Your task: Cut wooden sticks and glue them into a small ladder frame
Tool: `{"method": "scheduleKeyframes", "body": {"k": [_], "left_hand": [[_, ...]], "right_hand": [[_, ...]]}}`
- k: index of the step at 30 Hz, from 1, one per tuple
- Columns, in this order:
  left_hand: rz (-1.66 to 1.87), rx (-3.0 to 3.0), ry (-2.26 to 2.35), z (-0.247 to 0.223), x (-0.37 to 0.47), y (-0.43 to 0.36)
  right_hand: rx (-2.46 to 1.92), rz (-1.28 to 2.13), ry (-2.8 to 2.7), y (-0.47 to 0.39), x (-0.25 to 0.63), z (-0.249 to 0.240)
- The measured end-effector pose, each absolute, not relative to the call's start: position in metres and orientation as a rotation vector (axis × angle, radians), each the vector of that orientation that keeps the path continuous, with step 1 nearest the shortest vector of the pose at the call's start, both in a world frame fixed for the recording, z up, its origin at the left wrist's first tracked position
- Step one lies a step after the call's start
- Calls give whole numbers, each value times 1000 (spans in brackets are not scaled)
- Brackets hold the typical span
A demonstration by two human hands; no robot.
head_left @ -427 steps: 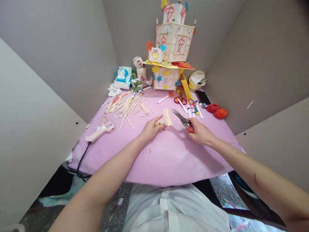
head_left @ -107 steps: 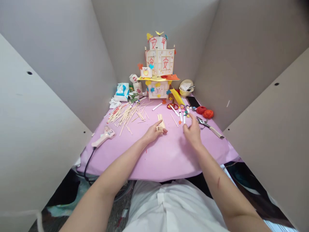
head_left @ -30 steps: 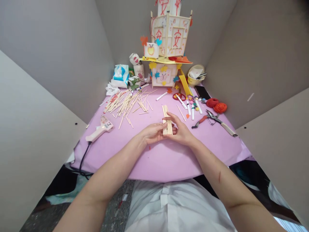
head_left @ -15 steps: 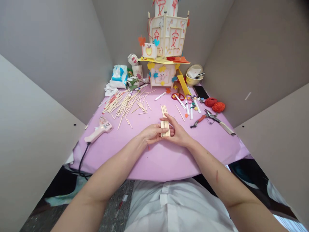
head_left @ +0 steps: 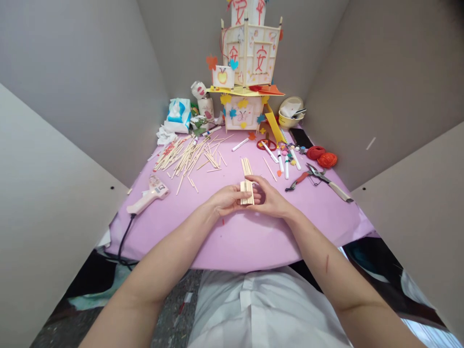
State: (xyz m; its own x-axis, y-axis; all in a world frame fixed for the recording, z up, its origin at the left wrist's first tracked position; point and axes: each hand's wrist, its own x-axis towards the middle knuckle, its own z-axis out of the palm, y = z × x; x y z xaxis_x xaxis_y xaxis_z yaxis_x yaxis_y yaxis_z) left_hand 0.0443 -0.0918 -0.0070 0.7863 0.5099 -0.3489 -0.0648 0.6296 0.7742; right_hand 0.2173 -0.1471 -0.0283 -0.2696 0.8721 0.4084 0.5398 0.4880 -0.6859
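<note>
A flat bundle of pale wooden sticks (head_left: 247,187) stands between my hands near the middle of the pink table (head_left: 250,241). My left hand (head_left: 229,199) grips its lower part, with the thumb across the front and fingers behind. From the right, my right hand (head_left: 268,197) touches the bundle's edge with thumb and fingertips, its palm curved away from it. Longer sticks rise above the shorter ones in front. Loose sticks (head_left: 186,157) lie in a heap at the left rear.
A paper-and-stick lantern tower (head_left: 250,55) stands at the back. The glue gun (head_left: 149,195) lies left, its cord over the edge. Pliers (head_left: 319,181), red yarn (head_left: 327,160), markers (head_left: 286,166) and red scissors (head_left: 266,144) are at the right.
The fingers of my right hand have shifted slightly along the bundle. Shorter sticks now show as a distinct front layer with an even top edge. The camera view has moved slightly.
</note>
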Motion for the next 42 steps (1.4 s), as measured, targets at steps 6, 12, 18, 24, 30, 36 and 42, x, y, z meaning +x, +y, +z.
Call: {"method": "scheduleKeyframes", "body": {"k": [6, 12, 18, 24, 30, 36, 42], "left_hand": [[366, 835, 607, -7, 44, -91], [376, 835, 627, -6, 44, -89], [368, 850, 613, -6, 43, -90], [381, 866, 638, -10, 44, -90], [412, 862, 663, -10, 44, -87], [456, 843, 688, -8, 43, -86], [474, 854, 697, -8, 44, -87]], "right_hand": [[-1152, 470, -1976, -148, 216, -27], [-1161, 427, -1941, -150, 219, -26], [-1160, 441, -1920, -148, 221, -26], [-1180, 442, -1901, -147, 222, -28], [-1197, 487, -1906, -148, 223, -30], [-1190, 425, -1877, -150, 221, -28], [-1196, 369, -1858, -149, 218, -28]]}}
